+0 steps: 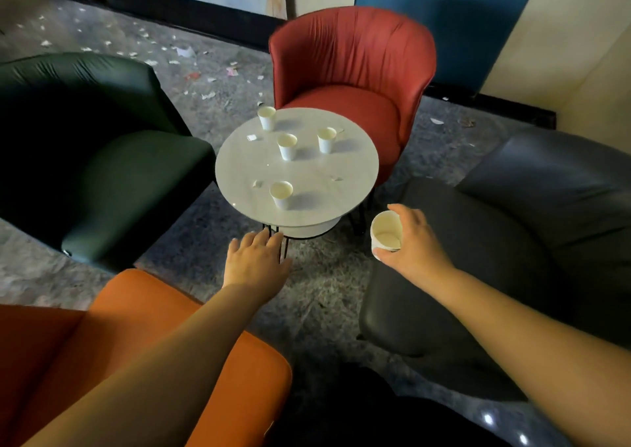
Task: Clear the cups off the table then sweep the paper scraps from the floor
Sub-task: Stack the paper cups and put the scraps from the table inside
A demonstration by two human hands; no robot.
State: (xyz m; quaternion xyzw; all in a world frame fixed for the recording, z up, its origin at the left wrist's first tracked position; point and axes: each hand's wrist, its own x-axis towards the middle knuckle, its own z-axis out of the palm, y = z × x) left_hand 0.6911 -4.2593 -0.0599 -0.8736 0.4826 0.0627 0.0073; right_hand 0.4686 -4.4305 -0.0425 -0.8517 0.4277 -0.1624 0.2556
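The right hand [415,238] grips a stack of cups [386,231]; the left hand [256,262] is flat, fingers apart. Four cups stand on the desk [321,207], the closest cup [281,194] at 6 o'clock. A fast reach might tip it.

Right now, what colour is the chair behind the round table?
Red: the chair behind the table has pleated red fabric, shown in the head view.

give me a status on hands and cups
Right hand grips stacked white paper cups; left hand open, empty. Four white paper cups left on round white table. Path clear.
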